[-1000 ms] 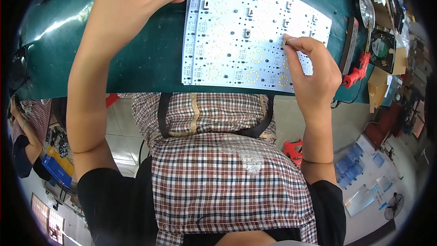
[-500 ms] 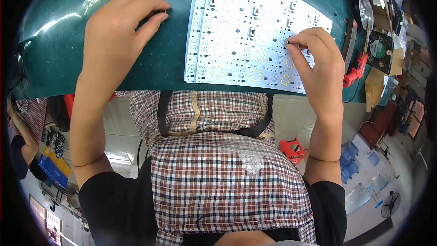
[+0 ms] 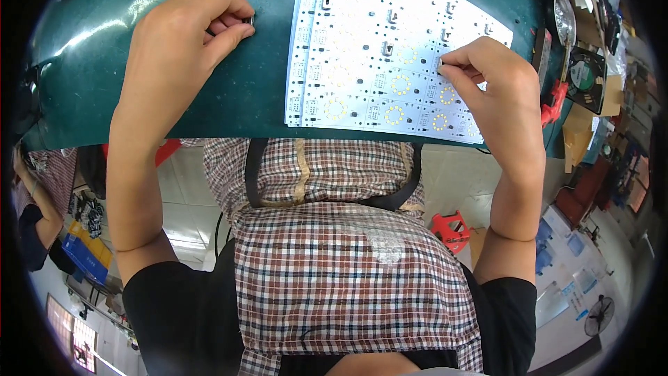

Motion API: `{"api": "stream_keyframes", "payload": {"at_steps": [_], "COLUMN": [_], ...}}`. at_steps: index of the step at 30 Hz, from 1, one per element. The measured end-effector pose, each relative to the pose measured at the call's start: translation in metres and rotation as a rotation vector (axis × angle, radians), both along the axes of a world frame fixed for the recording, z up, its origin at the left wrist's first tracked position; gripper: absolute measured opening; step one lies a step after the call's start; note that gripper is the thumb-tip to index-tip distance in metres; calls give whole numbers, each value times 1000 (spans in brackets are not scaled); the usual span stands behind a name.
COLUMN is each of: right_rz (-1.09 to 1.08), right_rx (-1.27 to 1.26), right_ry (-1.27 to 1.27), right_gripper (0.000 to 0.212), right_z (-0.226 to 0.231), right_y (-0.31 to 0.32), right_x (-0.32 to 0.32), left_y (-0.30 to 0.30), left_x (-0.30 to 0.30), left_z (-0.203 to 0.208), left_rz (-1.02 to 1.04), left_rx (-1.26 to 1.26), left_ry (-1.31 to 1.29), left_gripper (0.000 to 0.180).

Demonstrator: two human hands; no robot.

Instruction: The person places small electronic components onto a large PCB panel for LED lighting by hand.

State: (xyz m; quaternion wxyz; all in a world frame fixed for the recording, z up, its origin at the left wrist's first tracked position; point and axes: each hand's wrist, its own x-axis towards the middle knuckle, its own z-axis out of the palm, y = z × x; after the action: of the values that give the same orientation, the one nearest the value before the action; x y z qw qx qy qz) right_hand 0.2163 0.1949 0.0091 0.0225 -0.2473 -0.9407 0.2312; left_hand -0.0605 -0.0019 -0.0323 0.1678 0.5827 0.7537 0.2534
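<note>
A stack of white printed circuit boards (image 3: 358, 87) lies on the green table, with rings of small yellow LEDs and several small black-and-silver, switch-like parts standing on the top one. My right hand (image 3: 499, 80) is over the boards' right half, thumb and index finger pinched on a tiny dark component (image 3: 441, 65) at the board's surface; the fingers hide most of it. Left of the boards, above the bare tabletop, my left hand (image 3: 179, 38) is closed, thumb and fingertips pinching a small black-and-silver component (image 3: 249, 20). Its exact kind is too small to tell.
The green table (image 3: 229, 108) ends just in front of my checked apron. At its right stand a black fan (image 3: 584, 76), a red tool-like object (image 3: 554, 103) and cardboard pieces. A red stool (image 3: 451, 231) is on the floor. Another person's arm (image 3: 40, 202) shows at far left.
My left fingers have curled in, and the part between them shows more. My right hand has turned a little and its wrist has shifted right, fingertips staying near the same board spot.
</note>
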Motion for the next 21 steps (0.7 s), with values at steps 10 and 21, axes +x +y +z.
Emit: {"api": "stream_keyframes", "payload": {"at_steps": [10,21], "right_rz": [93,-251], "right_rx": [149,230], "right_ry": [-35,182], "right_gripper": [7,13], "right_z": [5,-5], "right_y": [-5,62], "right_x": [-1,-40], "left_y": [6,15], "left_x": [-7,31], "left_z": [6,5], "left_rz": [-83,-69], "left_rx": [-11,159], "left_ry": [8,-219], "left_gripper": [14,15]}}
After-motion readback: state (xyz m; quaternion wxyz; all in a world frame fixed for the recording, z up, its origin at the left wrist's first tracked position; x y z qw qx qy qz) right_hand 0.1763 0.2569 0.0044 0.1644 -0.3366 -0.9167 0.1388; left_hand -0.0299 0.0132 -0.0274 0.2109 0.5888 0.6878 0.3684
